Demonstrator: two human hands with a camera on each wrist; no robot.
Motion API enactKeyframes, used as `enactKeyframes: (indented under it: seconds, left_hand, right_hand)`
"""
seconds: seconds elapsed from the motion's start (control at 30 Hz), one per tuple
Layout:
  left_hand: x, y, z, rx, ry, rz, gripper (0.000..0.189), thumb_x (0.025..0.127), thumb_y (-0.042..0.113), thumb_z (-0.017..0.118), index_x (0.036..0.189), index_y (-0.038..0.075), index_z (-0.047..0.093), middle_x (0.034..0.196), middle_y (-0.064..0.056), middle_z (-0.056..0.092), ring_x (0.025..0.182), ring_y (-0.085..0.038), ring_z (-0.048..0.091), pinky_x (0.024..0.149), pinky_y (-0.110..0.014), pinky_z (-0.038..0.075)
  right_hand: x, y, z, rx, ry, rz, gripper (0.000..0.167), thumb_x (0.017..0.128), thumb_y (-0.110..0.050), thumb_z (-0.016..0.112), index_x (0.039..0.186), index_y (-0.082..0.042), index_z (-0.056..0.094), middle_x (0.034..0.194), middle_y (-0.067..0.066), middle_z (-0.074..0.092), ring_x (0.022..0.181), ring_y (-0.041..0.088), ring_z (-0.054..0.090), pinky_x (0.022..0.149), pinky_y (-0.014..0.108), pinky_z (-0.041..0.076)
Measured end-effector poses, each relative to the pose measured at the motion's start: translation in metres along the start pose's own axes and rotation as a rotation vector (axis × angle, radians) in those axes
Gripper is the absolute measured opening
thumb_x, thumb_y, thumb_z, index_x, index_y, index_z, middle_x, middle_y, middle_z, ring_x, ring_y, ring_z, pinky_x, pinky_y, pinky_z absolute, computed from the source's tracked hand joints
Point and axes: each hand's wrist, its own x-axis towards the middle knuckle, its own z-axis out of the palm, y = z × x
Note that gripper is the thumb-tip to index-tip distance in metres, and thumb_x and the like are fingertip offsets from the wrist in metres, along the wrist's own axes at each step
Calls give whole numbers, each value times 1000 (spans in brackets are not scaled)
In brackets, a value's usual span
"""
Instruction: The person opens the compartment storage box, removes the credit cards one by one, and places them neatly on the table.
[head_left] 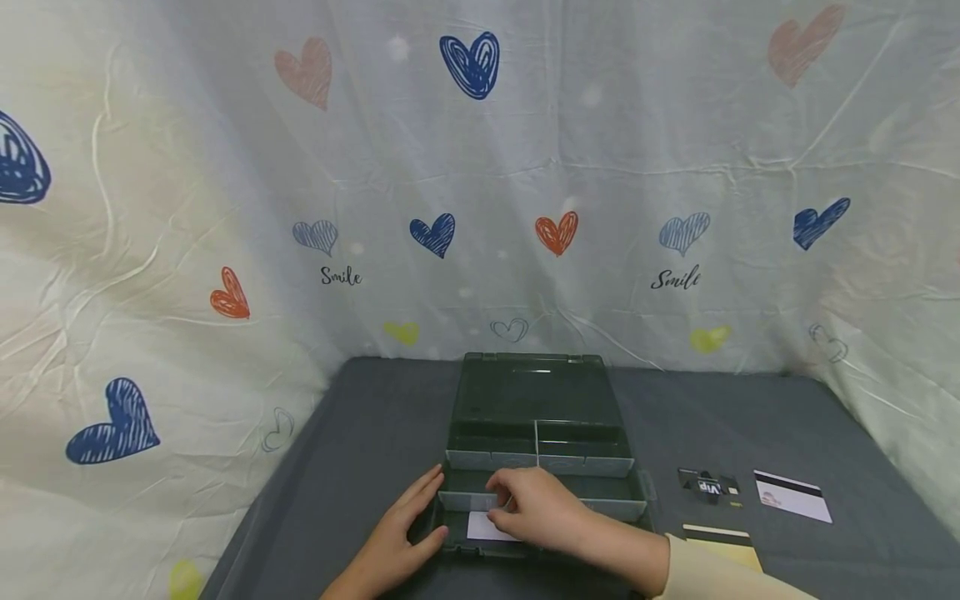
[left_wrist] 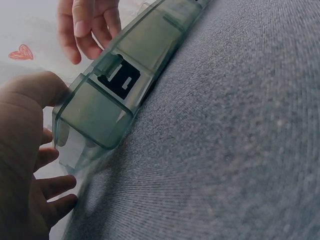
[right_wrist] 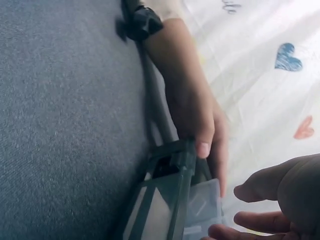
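A dark green see-through plastic box (head_left: 536,392) lies with its lid folded back, pale dividers (head_left: 611,507) splitting its inside into compartments. In the front one lies a white card (head_left: 483,527). My left hand (head_left: 401,529) rests along the box's left side with fingers extended, its thumb at the front corner in the left wrist view. Over the front compartment is my right hand (head_left: 540,504), fingers loosely bent above the white card. The right wrist view shows a gap between its thumb (right_wrist: 250,192) and fingers, with nothing held there.
Right of the box lie a black VIP card (head_left: 708,485), a white card with a black stripe (head_left: 793,497) and a yellow striped card (head_left: 723,546). Grey cloth (head_left: 390,417) covers the table. A white curtain printed with hearts (head_left: 615,150) hangs behind and at the sides.
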Motion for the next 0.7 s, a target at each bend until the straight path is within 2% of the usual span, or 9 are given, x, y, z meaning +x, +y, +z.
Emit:
enactKeyframes:
  seconds: [0.17,0.27,0.43,0.7]
  left_hand:
    - [1,0,-2,-36,-37,-36,71,92,16,78,154,4,46,163,-5,38,146,-25,38,113,-42,40]
    - [1,0,-3,-38,-35,-37,71,92,16,78,154,4,46,162,-5,39,146,-25,39,112,-42,41]
    - [0,-1,-1,-10,-21,-9,70,92,16,78,153,3,47,161,-7,40,144,-29,42,108,-43,45]
    - [0,0,-1,15,8,35,67,94,18,77,152,1,48,160,-11,42,142,-32,44,108,-40,45]
  right_hand:
    - [4,-5,9,-63,-39,-18,19,92,-22,76,103,-6,76,84,-10,72,75,-1,63,66,22,54]
    - [7,-6,15,-90,-73,-17,16,93,-23,74,99,-9,78,80,-11,71,72,-1,62,65,22,53]
    - [9,-4,23,-121,-129,-5,13,95,-24,71,95,-12,78,72,-15,64,65,-2,56,61,21,49]
    - [11,-1,30,-94,-166,-68,13,96,-18,69,103,-11,78,82,-16,68,69,-4,55,66,19,50]
